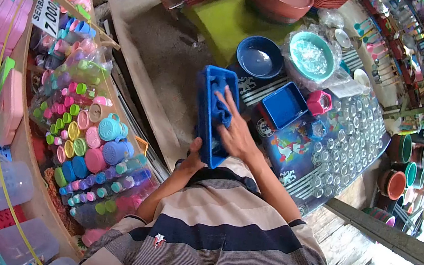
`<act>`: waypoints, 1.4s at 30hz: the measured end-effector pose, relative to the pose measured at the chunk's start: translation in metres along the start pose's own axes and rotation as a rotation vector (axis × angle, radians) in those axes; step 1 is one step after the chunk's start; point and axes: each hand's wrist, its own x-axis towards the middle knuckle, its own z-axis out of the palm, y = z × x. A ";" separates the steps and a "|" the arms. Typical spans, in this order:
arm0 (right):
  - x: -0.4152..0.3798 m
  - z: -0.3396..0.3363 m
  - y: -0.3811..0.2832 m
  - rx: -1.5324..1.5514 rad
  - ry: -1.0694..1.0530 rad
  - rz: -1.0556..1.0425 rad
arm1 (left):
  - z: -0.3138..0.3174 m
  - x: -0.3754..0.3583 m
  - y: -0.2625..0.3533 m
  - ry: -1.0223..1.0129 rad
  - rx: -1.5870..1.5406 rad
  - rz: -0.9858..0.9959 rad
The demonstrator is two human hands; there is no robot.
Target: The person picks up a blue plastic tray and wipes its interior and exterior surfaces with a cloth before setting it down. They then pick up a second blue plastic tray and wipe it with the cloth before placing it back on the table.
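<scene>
A rectangular blue plastic tray (206, 115) is held tilted up on its side in front of my body. My left hand (194, 157) grips its near lower edge, with the thumb up along the rim. Inside the tray, my right hand (234, 131) presses a crumpled blue cloth (220, 108) against the inner surface, its fingers stretched over the cloth. Part of the cloth and the palm side of the right hand are hidden.
To the right, a table (295, 188) bears a round blue basin (260, 57), another blue tray (285, 105), a wrapped turquoise basin (311, 56), a pink container (319, 102) and many glass jars (347, 144). Colourful bottles (109, 129) fill the left side, beside a price sign (46, 15).
</scene>
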 end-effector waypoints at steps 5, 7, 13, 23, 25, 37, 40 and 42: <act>-0.024 0.004 -0.016 0.138 -0.085 -0.006 | 0.028 0.004 0.037 0.280 0.257 0.120; -0.032 0.002 -0.014 0.131 -0.135 0.110 | 0.011 0.018 0.027 -0.148 -0.360 0.246; -0.052 -0.013 -0.025 0.106 -0.071 0.182 | -0.006 0.033 0.028 0.038 0.224 0.118; -0.045 -0.066 -0.038 1.324 0.488 0.658 | 0.049 0.048 0.038 -0.129 0.803 0.207; -0.041 -0.085 -0.043 1.408 0.475 0.685 | 0.050 0.050 0.040 -0.152 1.011 0.273; -0.073 -0.048 -0.034 0.908 0.361 0.604 | 0.073 0.040 0.064 -0.021 1.272 0.386; -0.075 -0.066 -0.031 0.806 0.300 0.665 | 0.065 0.045 0.056 0.082 0.641 0.378; -0.077 -0.074 -0.035 0.798 0.315 0.625 | 0.044 0.046 0.063 0.197 0.392 0.226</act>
